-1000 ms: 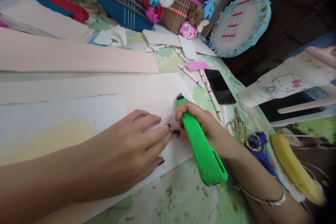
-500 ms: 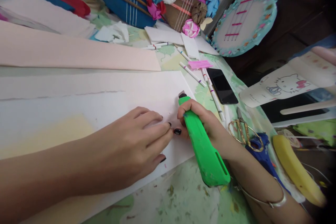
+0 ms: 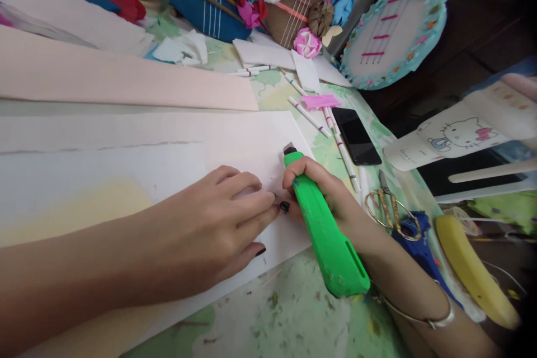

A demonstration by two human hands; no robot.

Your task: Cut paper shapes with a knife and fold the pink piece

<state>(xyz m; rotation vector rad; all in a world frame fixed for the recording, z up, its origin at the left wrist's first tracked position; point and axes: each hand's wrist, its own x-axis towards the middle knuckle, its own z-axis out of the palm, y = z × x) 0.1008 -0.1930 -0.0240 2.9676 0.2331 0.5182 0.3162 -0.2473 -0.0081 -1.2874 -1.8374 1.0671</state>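
Note:
A large white board or sheet [image 3: 176, 173] lies in front of me, with a yellowish patch on it and a ragged line running across its left part. My left hand [image 3: 226, 221] rests palm down on it, fingers bent and slightly apart, the fingertips pressing near its right end. What lies under those fingers, if anything, is hidden. In my right hand [image 3: 323, 190] is a green utility knife [image 3: 329, 240], its short blade showing at the far end and pointing up and away. The thumb of this hand nearly meets my left fingertips.
Marker pens [image 3: 309, 116], a black phone [image 3: 356, 135], gold-handled scissors [image 3: 392, 207] and a yellow curved object [image 3: 476, 268] lie to the right. A white tumbler [image 3: 453, 134] stands beyond them. Decorated paper instruments [image 3: 396, 31] line the back. A pale pink folded strip [image 3: 126, 84] lies behind the board.
Both hands stay almost in place; my left fingertips have shifted slightly right, closer to the right thumb. The knife remains gripped, its tip barely moved. The view has tilted a little.

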